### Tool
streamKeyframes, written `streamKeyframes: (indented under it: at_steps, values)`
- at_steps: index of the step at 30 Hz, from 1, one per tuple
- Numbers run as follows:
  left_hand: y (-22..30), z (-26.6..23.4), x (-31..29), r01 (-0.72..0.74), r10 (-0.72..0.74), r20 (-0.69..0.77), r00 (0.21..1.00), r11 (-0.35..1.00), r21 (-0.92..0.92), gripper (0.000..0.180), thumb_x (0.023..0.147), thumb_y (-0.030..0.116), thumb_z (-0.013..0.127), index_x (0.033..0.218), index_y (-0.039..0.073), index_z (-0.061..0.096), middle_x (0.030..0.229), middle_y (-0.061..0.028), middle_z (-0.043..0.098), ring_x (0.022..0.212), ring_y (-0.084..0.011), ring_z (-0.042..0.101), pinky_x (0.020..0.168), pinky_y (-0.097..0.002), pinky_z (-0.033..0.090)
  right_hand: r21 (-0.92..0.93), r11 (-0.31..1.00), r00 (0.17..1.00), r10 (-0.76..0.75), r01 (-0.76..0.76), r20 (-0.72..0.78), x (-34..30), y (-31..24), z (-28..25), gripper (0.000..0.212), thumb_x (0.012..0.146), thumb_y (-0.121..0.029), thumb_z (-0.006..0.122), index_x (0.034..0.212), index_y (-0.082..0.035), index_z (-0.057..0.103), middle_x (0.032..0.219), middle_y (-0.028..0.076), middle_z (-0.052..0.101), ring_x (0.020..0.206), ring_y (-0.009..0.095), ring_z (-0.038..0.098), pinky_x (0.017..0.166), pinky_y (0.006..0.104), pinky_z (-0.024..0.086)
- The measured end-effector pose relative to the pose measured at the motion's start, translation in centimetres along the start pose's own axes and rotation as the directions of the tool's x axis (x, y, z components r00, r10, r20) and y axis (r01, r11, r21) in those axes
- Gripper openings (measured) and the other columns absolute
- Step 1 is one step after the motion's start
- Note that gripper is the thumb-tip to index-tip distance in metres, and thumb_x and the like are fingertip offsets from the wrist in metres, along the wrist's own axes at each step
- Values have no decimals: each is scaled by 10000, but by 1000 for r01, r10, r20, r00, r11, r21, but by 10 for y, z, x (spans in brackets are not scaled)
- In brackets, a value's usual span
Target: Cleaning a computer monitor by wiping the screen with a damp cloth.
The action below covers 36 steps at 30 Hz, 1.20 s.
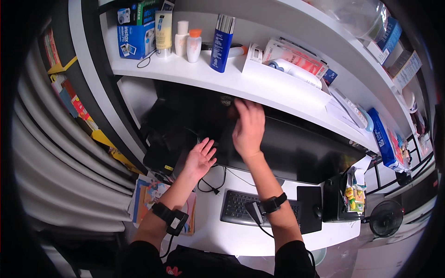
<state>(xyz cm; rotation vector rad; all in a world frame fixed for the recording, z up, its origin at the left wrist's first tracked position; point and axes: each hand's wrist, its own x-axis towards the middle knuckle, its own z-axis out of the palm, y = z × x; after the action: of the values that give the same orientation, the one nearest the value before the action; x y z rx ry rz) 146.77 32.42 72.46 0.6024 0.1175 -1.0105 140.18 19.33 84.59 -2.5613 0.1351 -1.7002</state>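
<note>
Right hand is up at the top edge of the black monitor, fingers curled over something small and dark clipped or sitting on that edge, just under the white shelf; looks like a pinch grip, but the palm faces away, so can't tell how firmly it holds or exactly what the thing is. Left hand is flat and open, fingers spread, holding nothing, palm near or against the lower left part of the monitor, probably bracing it while the other hand works up top; contact is unclear. Both wrists wear black straps with small boxes and trailing cables. On the shelf above stand a blue bottle, two small white bottles, a blue box and a white tray of tubes, well clear of the hands. Below on the white desk are a black keyboard, a dark mouse on a pad, loose black cables and a colourful booklet at the left edge. A small black fan sits lower right.
</note>
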Motion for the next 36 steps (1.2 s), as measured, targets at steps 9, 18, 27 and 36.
streamKeyframes:
  at_steps: [9, 18, 27, 36]
  values:
    - [1, -18, 5, 42, -43, -13, 999, 996, -73, 433, 889, 379, 353, 1281, 203, 409, 1369, -22, 352, 1308, -244, 183, 1044, -476, 16, -130, 939, 859, -228, 319, 459, -119, 15, 15, 467, 735, -181, 465, 1195, -104, 474, 1276, 49, 428, 1079, 250, 442, 969, 473, 322]
    - [10, -12, -8, 60, -59, -34, 998, 998, 22, 430, 892, 324, 370, 1304, 201, 380, 1374, -40, 341, 1317, -262, 168, 1050, -473, 62, -201, 974, 585, 105, 102, 804, -288, 55, -29, 320, 777, -161, 453, 1062, -168, 599, 1161, 53, 545, 1204, 227, 395, 1075, 438, 166]
    - [-3, 19, -3, -100, 96, 39, 995, 796, 597, 445, 868, 155, 467, 1306, 136, 388, 1350, -53, 375, 1255, -202, 321, 1009, -303, 244, 97, 995, 988, -12, -3, 151, -103, 32, -83, 439, 599, 42, 518, 1027, -36, 579, 1146, 137, 517, 1101, 365, 466, 892, 460, 380]
    - [-20, 24, 36, -544, 508, 318, 800, 391, 743, 518, 833, -46, 477, 1318, 31, 312, 1316, -165, 378, 1221, -218, 367, 990, -299, 300, 66, 998, 989, 0, -10, 145, -2, 23, -36, 390, 648, -15, 514, 1033, -65, 557, 1064, 118, 518, 1047, 324, 456, 929, 403, 353]
